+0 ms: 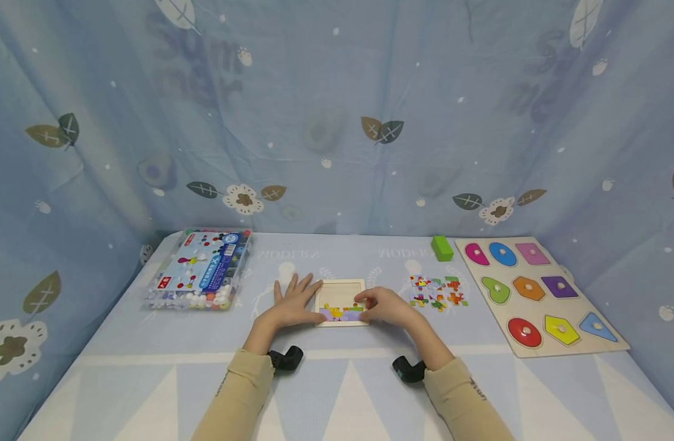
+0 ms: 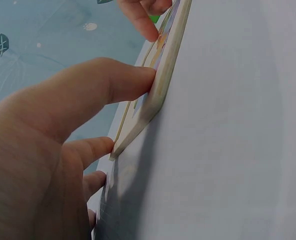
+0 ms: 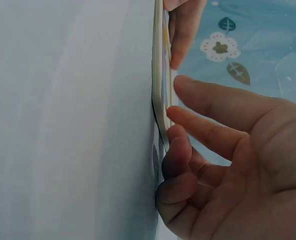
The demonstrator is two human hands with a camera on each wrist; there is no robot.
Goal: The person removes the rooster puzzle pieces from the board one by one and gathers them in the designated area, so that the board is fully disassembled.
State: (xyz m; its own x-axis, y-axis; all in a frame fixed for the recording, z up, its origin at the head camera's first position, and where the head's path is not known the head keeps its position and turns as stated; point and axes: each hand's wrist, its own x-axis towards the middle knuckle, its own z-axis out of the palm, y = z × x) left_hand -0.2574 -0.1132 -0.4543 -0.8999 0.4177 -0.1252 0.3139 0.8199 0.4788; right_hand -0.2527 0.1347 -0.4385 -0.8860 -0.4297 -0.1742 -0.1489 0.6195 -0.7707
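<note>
A shallow wooden puzzle tray (image 1: 341, 287) lies in front of me, with joined jigsaw pieces (image 1: 341, 313) in purple, yellow and green along its near side. My left hand (image 1: 290, 307) is spread at the tray's left side. In the left wrist view the thumb (image 2: 133, 82) rests on the near rim and the index finger touches the corner. My right hand (image 1: 389, 306) is at the right side, thumb and index finger extended over the tray's edge. The right wrist view shows its other fingers (image 3: 178, 192) bent beside the tray; no piece is visible between thumb and index finger.
Loose jigsaw pieces (image 1: 437, 292) lie right of the tray, with a green block (image 1: 442, 248) behind them. A wooden shape board (image 1: 513, 315) with knobbed pieces fills the right side. A clear plastic box (image 1: 201, 269) of colored parts stands at the left.
</note>
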